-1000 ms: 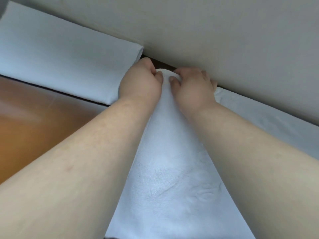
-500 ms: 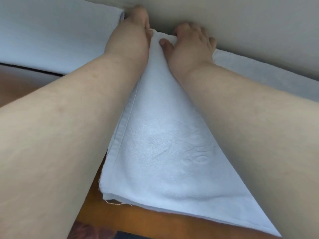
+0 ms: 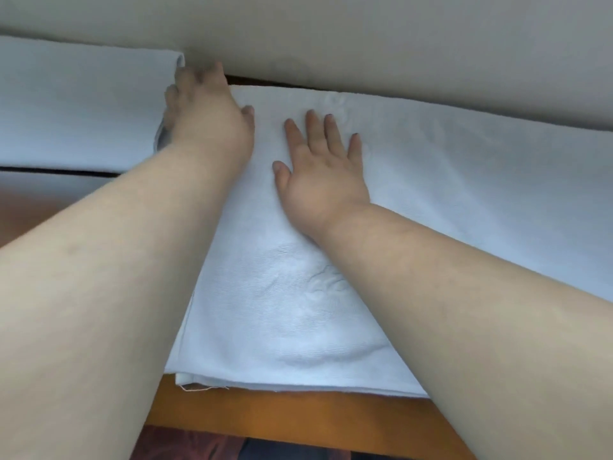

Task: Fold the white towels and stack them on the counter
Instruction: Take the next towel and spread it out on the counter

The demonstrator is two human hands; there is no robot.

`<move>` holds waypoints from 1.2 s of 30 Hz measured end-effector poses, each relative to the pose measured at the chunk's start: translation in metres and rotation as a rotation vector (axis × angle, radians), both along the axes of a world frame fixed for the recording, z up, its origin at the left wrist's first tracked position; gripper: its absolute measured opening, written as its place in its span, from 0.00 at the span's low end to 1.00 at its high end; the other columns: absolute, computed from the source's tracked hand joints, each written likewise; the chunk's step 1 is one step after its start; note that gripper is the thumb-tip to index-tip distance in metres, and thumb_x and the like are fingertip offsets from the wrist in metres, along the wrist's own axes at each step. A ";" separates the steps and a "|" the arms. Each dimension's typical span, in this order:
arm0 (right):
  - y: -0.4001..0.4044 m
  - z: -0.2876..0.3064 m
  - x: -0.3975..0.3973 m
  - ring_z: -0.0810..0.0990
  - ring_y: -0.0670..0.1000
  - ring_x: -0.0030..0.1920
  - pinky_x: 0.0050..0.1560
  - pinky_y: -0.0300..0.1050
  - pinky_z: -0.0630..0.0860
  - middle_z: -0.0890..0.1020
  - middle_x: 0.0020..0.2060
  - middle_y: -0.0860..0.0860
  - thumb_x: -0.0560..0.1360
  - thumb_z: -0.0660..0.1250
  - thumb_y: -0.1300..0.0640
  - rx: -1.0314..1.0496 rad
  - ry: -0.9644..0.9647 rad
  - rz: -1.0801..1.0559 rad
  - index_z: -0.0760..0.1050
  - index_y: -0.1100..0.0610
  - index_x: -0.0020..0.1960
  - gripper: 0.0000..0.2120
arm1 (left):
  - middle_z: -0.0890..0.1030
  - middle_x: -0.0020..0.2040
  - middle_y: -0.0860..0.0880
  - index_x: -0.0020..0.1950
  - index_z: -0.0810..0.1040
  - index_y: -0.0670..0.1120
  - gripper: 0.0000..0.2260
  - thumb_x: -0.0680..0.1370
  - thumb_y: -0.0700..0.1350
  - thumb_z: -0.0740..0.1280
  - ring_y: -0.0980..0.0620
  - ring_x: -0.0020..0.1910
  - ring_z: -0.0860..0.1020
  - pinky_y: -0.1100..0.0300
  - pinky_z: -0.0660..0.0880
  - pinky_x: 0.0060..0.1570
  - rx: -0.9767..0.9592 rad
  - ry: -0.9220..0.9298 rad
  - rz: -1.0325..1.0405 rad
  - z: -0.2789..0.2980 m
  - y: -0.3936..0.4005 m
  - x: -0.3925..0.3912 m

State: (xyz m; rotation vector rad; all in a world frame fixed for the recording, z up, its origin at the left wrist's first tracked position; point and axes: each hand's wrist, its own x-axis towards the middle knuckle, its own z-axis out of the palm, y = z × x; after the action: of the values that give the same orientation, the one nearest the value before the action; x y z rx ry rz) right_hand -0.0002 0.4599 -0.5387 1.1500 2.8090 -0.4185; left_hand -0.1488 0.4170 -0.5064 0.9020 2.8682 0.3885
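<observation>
The folded white towel lies on the wooden counter, its far edge against the wall. The right hand presses it flat, fingers straight, holding nothing; the left hand, at ten o'clock, rests on the towel's corner, fingers blurred. Best to smooth outward toward three o'clock, keeping the edges aligned.

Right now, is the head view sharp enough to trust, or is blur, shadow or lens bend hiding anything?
Head view: the left hand is motion-blurred at the fingers, so its grip cannot be read; the right hand is sharp, flat on the white towel; the light is soft, with no glare; the wall edge bows from the wide-angle lens; shadow darkens the gap under it.
</observation>
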 end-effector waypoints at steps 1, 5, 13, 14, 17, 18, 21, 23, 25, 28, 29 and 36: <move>0.001 0.002 -0.001 0.43 0.55 0.79 0.75 0.61 0.38 0.47 0.80 0.53 0.81 0.48 0.44 -0.034 0.022 0.008 0.48 0.50 0.80 0.30 | 0.60 0.75 0.43 0.74 0.61 0.49 0.26 0.77 0.49 0.63 0.40 0.70 0.62 0.44 0.63 0.66 -0.019 0.117 -0.081 0.002 0.001 0.007; 0.020 0.024 0.021 0.56 0.53 0.77 0.77 0.57 0.51 0.60 0.78 0.52 0.79 0.53 0.58 -0.339 0.428 -0.059 0.59 0.53 0.78 0.27 | 0.65 0.74 0.42 0.76 0.64 0.46 0.24 0.79 0.42 0.57 0.42 0.72 0.63 0.51 0.58 0.69 0.208 0.026 -0.542 -0.002 0.002 0.063; 0.069 0.018 0.213 0.40 0.52 0.79 0.76 0.58 0.40 0.44 0.80 0.51 0.79 0.45 0.33 -0.029 -0.135 -0.432 0.44 0.50 0.80 0.36 | 0.52 0.80 0.46 0.79 0.53 0.48 0.26 0.80 0.50 0.53 0.43 0.77 0.49 0.40 0.45 0.74 -0.194 0.033 -0.576 -0.022 -0.007 0.078; 0.073 0.019 0.222 0.40 0.52 0.79 0.76 0.58 0.40 0.44 0.80 0.51 0.79 0.45 0.33 -0.037 -0.131 -0.477 0.44 0.51 0.80 0.36 | 0.52 0.80 0.45 0.79 0.54 0.47 0.27 0.79 0.46 0.55 0.43 0.77 0.48 0.41 0.44 0.74 -0.178 0.021 -0.564 -0.018 -0.002 0.088; 0.073 0.017 0.220 0.42 0.52 0.79 0.76 0.58 0.41 0.47 0.80 0.52 0.82 0.45 0.41 -0.039 -0.032 -0.451 0.48 0.52 0.80 0.30 | 0.52 0.80 0.45 0.79 0.55 0.46 0.30 0.77 0.40 0.59 0.43 0.78 0.48 0.45 0.45 0.74 -0.066 -0.033 -0.723 -0.004 0.025 0.152; 0.071 0.016 0.217 0.43 0.52 0.79 0.76 0.58 0.41 0.48 0.80 0.51 0.82 0.46 0.43 -0.035 -0.002 -0.403 0.49 0.52 0.80 0.28 | 0.52 0.80 0.45 0.79 0.55 0.46 0.30 0.77 0.41 0.59 0.44 0.78 0.48 0.45 0.45 0.74 -0.050 -0.058 -0.791 -0.002 0.036 0.178; 0.079 0.010 0.233 0.42 0.52 0.79 0.76 0.58 0.40 0.47 0.80 0.50 0.81 0.46 0.39 -0.026 -0.026 -0.352 0.48 0.48 0.80 0.30 | 0.49 0.80 0.45 0.80 0.51 0.50 0.28 0.80 0.49 0.55 0.44 0.78 0.46 0.44 0.44 0.74 -0.118 -0.128 -0.840 -0.005 0.066 0.238; 0.100 0.007 0.268 0.41 0.52 0.79 0.76 0.59 0.40 0.45 0.80 0.50 0.79 0.46 0.34 -0.002 -0.063 -0.443 0.46 0.47 0.80 0.34 | 0.46 0.80 0.47 0.79 0.51 0.54 0.28 0.79 0.50 0.55 0.44 0.78 0.42 0.42 0.40 0.74 -0.198 -0.102 -0.819 -0.013 0.075 0.249; 0.124 0.008 0.308 0.41 0.53 0.79 0.76 0.60 0.41 0.44 0.80 0.51 0.78 0.45 0.33 -0.002 -0.127 -0.591 0.44 0.48 0.80 0.36 | 0.46 0.80 0.48 0.78 0.53 0.54 0.29 0.77 0.46 0.56 0.45 0.78 0.42 0.42 0.39 0.74 -0.221 -0.077 -0.776 -0.018 0.077 0.250; 0.143 0.008 0.329 0.42 0.54 0.79 0.76 0.60 0.41 0.45 0.80 0.53 0.80 0.46 0.37 0.006 -0.124 -0.637 0.45 0.51 0.80 0.33 | 0.49 0.80 0.47 0.77 0.57 0.50 0.30 0.75 0.39 0.56 0.43 0.78 0.44 0.42 0.40 0.74 -0.173 -0.078 -0.737 -0.016 0.087 0.273; 0.143 0.008 0.323 0.43 0.54 0.79 0.76 0.60 0.42 0.46 0.80 0.53 0.82 0.46 0.41 0.024 -0.072 -0.561 0.46 0.52 0.80 0.31 | 0.50 0.80 0.47 0.77 0.57 0.49 0.28 0.76 0.40 0.56 0.44 0.78 0.45 0.42 0.41 0.74 -0.155 -0.093 -0.757 -0.014 0.093 0.289; 0.159 -0.002 0.349 0.44 0.55 0.79 0.76 0.59 0.42 0.48 0.80 0.52 0.80 0.47 0.36 0.061 -0.080 -0.497 0.47 0.50 0.80 0.34 | 0.47 0.80 0.47 0.80 0.48 0.48 0.29 0.81 0.57 0.49 0.45 0.78 0.44 0.43 0.42 0.74 -0.212 -0.005 -0.866 -0.021 0.103 0.353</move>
State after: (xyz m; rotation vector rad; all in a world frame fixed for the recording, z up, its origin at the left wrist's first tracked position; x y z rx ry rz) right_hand 0.3493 0.6192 -0.5403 1.8346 2.4601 -0.3060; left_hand 0.2044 0.5196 -0.5275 1.9046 2.1455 -0.0103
